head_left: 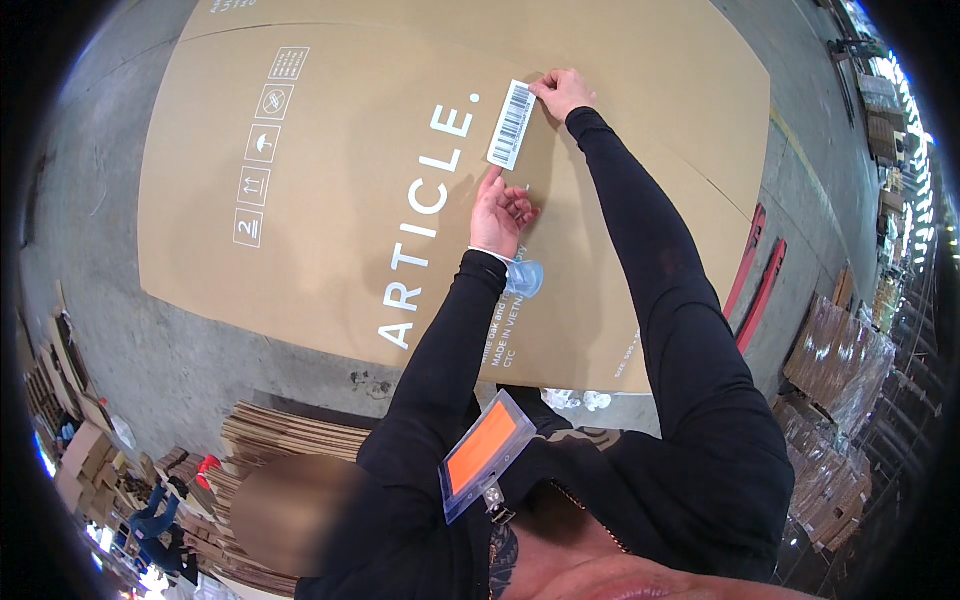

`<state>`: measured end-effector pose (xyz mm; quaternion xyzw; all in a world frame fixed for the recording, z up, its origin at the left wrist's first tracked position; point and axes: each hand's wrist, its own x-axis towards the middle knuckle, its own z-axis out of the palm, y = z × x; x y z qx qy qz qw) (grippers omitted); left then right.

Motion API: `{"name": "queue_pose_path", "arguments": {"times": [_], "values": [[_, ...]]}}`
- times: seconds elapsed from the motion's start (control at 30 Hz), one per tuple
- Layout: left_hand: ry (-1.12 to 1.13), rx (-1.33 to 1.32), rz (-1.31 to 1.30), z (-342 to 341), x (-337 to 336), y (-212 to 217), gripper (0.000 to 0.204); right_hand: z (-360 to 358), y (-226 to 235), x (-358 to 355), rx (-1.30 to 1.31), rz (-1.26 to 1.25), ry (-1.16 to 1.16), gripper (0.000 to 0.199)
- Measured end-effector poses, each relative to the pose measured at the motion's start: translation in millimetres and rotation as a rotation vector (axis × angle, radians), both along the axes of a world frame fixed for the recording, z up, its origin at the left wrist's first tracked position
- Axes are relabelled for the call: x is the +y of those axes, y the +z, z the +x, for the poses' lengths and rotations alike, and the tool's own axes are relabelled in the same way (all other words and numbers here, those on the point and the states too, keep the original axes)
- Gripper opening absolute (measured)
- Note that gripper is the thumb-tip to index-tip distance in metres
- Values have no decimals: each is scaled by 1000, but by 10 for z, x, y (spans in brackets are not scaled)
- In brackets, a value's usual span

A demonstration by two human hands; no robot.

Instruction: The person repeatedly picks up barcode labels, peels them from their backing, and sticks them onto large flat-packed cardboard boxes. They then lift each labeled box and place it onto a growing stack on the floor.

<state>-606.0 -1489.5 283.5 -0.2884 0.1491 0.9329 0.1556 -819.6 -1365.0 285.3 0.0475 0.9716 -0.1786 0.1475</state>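
Note:
A large flat brown cardboard box (350, 180) with white printing lies in front of me. On its upper middle is a white barcode label (513, 125), tilted lengthwise away from me. My right hand (563, 94) pinches the label's far right corner between thumb and fingertips. At the label's near end is my left hand (502, 215), one digit stretched out and touching its edge. The other left fingers curl loosely, apart from the label. A pale blue piece (524, 277), perhaps a face mask, hangs at my left wrist by a white band. Whether the label is stuck down, I cannot tell.
Red forks (762, 295), like a pallet jack's, poke out past the box's right side. Flattened cardboard (290, 430) is stacked at the lower left. Wrapped cartons (840, 350) stand at the right. A badge holder with an orange card (487, 455) hangs from my chest.

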Motion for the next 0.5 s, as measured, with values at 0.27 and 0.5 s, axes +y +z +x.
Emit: {"name": "queue_pose_path", "arguments": {"times": [0.27, 0.5], "values": [[-4, 36, -47, 15, 16, -46, 47, 41, 19, -34, 35, 84, 24, 28], [-2, 49, -50, 25, 14, -50, 47, 181, -71, -107, 212, 116, -14, 43]]}}
